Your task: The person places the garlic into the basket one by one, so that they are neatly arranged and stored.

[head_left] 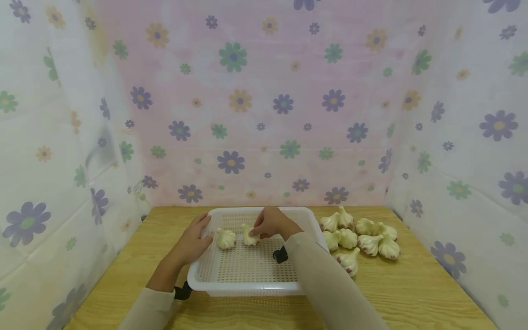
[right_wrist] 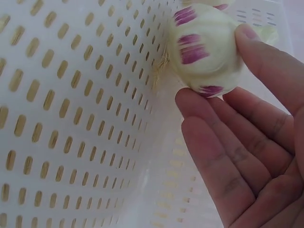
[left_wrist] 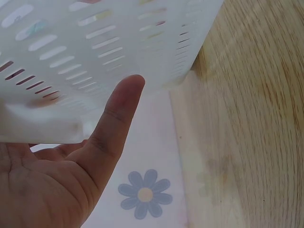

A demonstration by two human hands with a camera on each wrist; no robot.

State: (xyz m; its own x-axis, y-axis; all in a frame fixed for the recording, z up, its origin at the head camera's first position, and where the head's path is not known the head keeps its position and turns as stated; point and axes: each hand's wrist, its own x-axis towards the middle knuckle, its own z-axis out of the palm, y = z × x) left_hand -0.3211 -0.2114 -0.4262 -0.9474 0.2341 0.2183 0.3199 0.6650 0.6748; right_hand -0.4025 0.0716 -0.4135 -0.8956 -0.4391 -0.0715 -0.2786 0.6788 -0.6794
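A white slotted plastic basket (head_left: 264,288) stands on the table. On its left side my left hand (head_left: 190,243) holds the rim, the thumb over the inner side and a finger lying along the outer wall (left_wrist: 156,57) in the left wrist view. Inside the basket, my right hand (head_left: 272,223) pinches a garlic bulb (head_left: 249,236) between thumb and fingers. Purple streaks mark the underside of this bulb (right_wrist: 204,52) in the right wrist view, which sits low by the basket's slotted surface. Another garlic bulb (head_left: 226,239) lies just left of it in the basket.
Several garlic bulbs (head_left: 369,244) are heaped on the wooden table (head_left: 412,293) to the basket's right, some close against its wall. A flower-patterned cloth (head_left: 264,119) encloses the back and both sides. Black wrist mounts (head_left: 183,291) show on the arms.
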